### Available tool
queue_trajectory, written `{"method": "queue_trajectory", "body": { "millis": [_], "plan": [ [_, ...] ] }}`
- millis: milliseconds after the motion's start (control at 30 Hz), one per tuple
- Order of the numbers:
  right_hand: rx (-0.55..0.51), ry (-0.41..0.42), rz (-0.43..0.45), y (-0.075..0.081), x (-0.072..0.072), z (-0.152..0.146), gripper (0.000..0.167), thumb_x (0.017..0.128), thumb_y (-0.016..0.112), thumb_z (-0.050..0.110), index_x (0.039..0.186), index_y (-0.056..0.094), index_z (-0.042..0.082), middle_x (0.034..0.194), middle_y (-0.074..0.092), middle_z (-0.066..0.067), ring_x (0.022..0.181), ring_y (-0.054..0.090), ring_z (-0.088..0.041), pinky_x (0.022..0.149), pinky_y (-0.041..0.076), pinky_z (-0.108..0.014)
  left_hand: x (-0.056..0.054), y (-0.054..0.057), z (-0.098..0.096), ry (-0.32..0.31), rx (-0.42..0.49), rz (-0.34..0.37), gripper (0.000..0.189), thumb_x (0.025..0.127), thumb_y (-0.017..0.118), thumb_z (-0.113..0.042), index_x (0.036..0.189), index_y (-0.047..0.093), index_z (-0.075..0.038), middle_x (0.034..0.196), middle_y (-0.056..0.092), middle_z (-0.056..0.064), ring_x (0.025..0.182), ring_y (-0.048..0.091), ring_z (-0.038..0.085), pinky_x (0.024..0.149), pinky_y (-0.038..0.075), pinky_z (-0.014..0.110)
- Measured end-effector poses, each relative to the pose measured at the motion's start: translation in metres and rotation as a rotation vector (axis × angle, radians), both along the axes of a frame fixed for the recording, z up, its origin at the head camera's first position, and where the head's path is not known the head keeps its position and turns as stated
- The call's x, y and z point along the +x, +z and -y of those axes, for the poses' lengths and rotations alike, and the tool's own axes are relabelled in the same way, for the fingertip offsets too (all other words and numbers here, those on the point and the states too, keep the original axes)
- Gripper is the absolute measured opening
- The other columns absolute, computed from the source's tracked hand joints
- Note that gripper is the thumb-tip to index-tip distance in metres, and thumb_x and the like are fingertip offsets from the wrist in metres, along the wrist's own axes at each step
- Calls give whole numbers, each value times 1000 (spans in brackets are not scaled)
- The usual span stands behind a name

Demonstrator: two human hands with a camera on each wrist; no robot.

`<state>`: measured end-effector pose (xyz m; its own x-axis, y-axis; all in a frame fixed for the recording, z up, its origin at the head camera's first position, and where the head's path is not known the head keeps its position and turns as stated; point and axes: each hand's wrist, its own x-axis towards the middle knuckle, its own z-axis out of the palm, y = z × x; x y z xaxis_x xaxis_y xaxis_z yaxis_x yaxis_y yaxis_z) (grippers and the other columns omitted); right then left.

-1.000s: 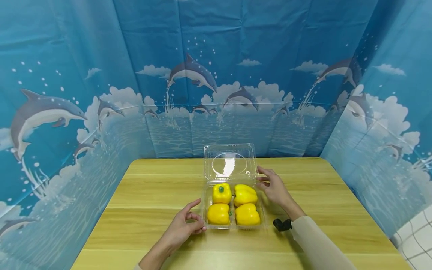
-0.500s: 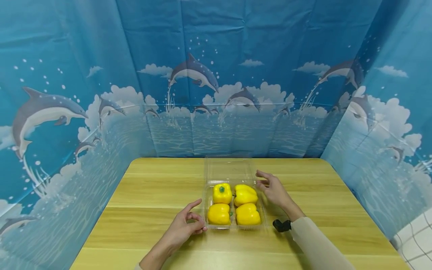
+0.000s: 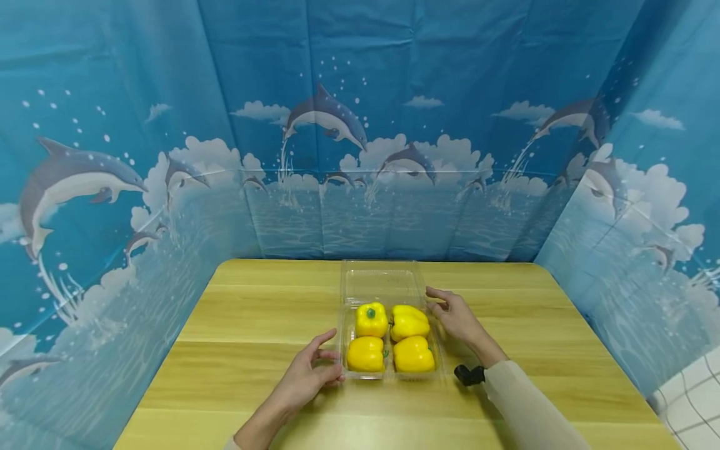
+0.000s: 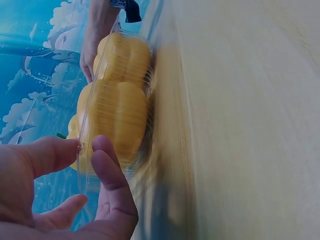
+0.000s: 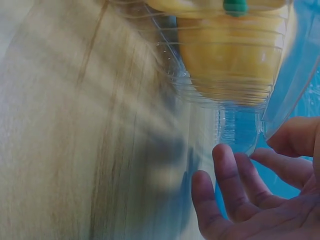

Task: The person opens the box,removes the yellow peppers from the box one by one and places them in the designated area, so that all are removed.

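Tipped lower than a second ago in the head view, the clear lid (image 3: 382, 284) lies open behind its container (image 3: 365, 376) on the desk (image 3: 253, 312), four glossy peppers (image 3: 413, 355) inside. I'm probably settling it; next calls for steadiness. Left wrist: my left hand (image 4: 65, 212) pinches the container. Right wrist: my right hand (image 5: 265, 210) nears the lid, hold unclear.

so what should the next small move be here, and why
Probably ease the right hand away from the lid's right edge: the lid is folded back, leaving all four yellow peppers uncovered, and the left hand pinches the clear container's left rim, which should steady it.
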<state>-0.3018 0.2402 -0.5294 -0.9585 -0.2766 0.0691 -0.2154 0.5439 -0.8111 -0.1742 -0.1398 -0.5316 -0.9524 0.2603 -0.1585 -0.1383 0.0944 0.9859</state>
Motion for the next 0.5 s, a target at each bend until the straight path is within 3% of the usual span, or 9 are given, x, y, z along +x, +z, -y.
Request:
{"method": "queue_trajectory", "body": {
  "millis": [133,233,367,500],
  "plan": [
    [12,4,13,1,0,1,53,124,49,7,176,44,-6,177,49,-34,153,61,-56,121,60,-66,1,1,0,-3,-38,-27,90,107,81,-9,184,33,-10,164,53,34,107,81,26,94,71,38],
    [9,3,15,2,-1,3,53,124,49,5,176,44,-6,177,47,-35,152,63,-55,100,68,-45,1,1,0,-14,-83,-76,91,106,83,-9,184,35,-11,166,53,33,111,79,26,92,69,34],
    [0,-3,20,5,-1,7,53,124,47,4,176,43,-7,177,45,-37,151,64,-55,67,49,-30,-2,4,0,-30,-162,-154,94,102,87,-9,182,39,-12,171,51,32,120,76,26,88,68,29],
    [4,-11,19,6,0,9,53,124,47,4,176,44,-7,176,45,-38,150,64,-55,64,48,-30,-7,7,-1,-28,-246,-212,98,96,93,-12,181,43,-11,180,40,28,129,74,32,86,66,25]
  ]
}}
